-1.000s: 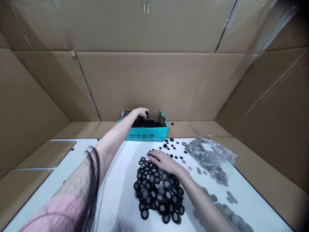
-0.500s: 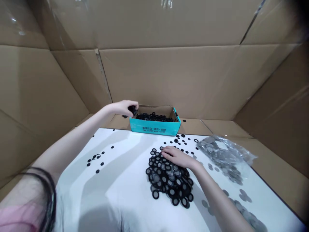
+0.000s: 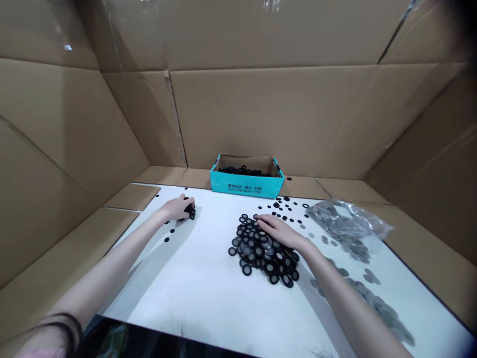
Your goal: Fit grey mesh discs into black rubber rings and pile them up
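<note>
My left hand [image 3: 176,208] is low over the left part of the white table [image 3: 194,278], its fingers closed round a clump of black rings [image 3: 192,212]. A few loose black rings [image 3: 167,239] lie beneath and near it. My right hand [image 3: 280,230] rests palm down on the upper right of a heap of black rings with grey discs [image 3: 257,248], its fingers stretched out over the heap. Whether the fingertips pinch any single piece is hidden.
A teal cardboard box [image 3: 246,186] holding black rings stands at the table's back edge. To the right lie a clear plastic bag of grey discs [image 3: 331,223] and loose grey discs [image 3: 383,308]. Small black pieces [image 3: 286,219] are scattered behind the heap. Cardboard walls [image 3: 268,114] surround the table.
My left hand has come from the box's left edge down and left toward the table, still holding the black rings. My right hand stays on the heap. The camera view has shifted slightly.
</note>
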A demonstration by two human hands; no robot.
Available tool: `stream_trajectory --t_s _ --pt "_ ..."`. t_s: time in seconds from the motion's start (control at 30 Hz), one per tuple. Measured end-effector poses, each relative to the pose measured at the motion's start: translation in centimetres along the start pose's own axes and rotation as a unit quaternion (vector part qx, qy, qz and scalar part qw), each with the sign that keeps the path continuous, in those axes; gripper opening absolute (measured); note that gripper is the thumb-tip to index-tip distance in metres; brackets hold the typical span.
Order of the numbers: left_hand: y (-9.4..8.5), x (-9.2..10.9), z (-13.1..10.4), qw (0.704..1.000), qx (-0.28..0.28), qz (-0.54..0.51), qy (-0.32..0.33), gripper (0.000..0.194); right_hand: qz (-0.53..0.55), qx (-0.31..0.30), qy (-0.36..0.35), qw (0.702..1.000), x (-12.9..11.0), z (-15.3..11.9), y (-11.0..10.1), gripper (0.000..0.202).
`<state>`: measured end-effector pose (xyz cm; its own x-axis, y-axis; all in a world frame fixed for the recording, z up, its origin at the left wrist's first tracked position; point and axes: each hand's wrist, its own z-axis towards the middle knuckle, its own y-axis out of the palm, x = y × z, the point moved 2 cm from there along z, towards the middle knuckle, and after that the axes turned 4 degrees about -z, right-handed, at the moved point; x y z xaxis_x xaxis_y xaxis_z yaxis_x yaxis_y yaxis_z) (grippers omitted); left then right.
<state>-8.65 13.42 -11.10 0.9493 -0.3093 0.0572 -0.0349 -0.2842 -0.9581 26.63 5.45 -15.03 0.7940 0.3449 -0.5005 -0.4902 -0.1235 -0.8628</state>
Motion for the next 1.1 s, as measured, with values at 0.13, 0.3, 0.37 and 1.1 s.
stream_trajectory --t_s 0.13,0.3,0.37,1.1 --pt "0.7 -0.2 -0.6 1.0 0.013 -0.009 -0.016 0.035 0.004 0.042 0.015 0.999 0.1 -1.4 0.0 0.034" --pt "0.7 0.0 -1.6 0.999 0.017 -0.028 -0.011 0.035 -0.007 0.058 0.04 0.997 -0.7 -2.7 1.2 0.048" --pt "0.7 0.1 -1.9 0.999 0.02 -0.032 -0.01 0.035 -0.012 0.066 0.047 0.997 -1.1 -3.0 1.7 0.05" --pt "-0.1 -1.3 -0.6 0.998 0.063 -0.02 0.0 0.032 0.005 0.159 0.162 0.974 2.2 -8.1 -0.8 0.032"
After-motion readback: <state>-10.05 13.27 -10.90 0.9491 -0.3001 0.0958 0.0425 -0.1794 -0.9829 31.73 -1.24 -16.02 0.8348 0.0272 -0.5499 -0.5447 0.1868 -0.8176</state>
